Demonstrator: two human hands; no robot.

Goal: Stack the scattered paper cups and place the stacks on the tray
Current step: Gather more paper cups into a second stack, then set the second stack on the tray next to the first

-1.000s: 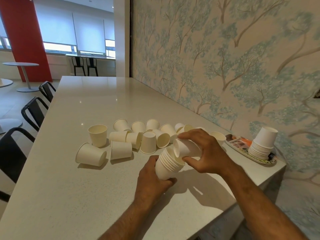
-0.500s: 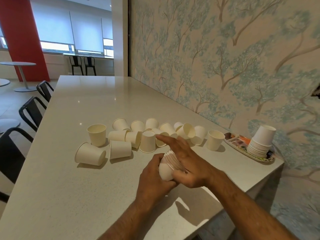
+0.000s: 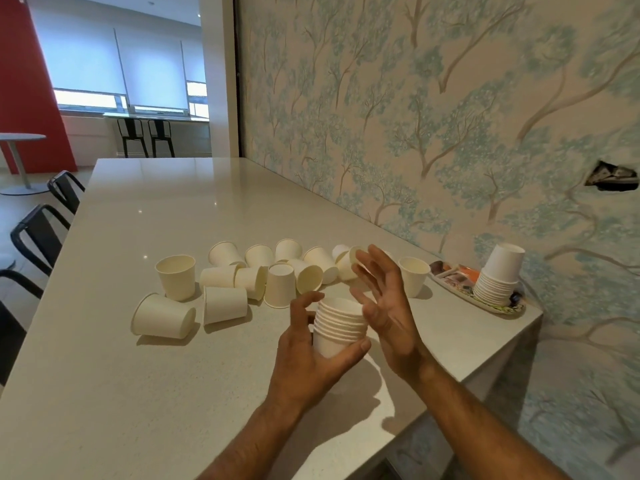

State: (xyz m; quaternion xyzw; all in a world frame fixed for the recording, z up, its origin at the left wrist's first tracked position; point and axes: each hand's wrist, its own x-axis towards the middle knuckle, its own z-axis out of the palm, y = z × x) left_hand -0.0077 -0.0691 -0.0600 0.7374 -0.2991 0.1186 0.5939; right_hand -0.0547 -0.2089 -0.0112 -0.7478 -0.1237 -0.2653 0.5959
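Note:
My left hand (image 3: 311,362) grips the base of an upright stack of white paper cups (image 3: 339,323) above the table. My right hand (image 3: 384,303) hovers open just right of the stack, fingers spread, holding nothing. Several loose white paper cups (image 3: 221,289) lie scattered on the table beyond my hands, some upright, some upside down, some on their sides. One upright cup (image 3: 414,275) stands near the tray. An oval patterned tray (image 3: 498,306) sits at the table's right corner, and on it stands an upside-down cup stack (image 3: 498,275).
The long white table (image 3: 138,393) runs along a tree-patterned wall (image 3: 450,133) on the right. Its right end edge drops off just past the tray. Black chairs (image 3: 41,230) line the left side.
My right hand pushed a cup down onto the stack, then let go and lifted away, open. The left hand tilted the stack from slanted to upright.

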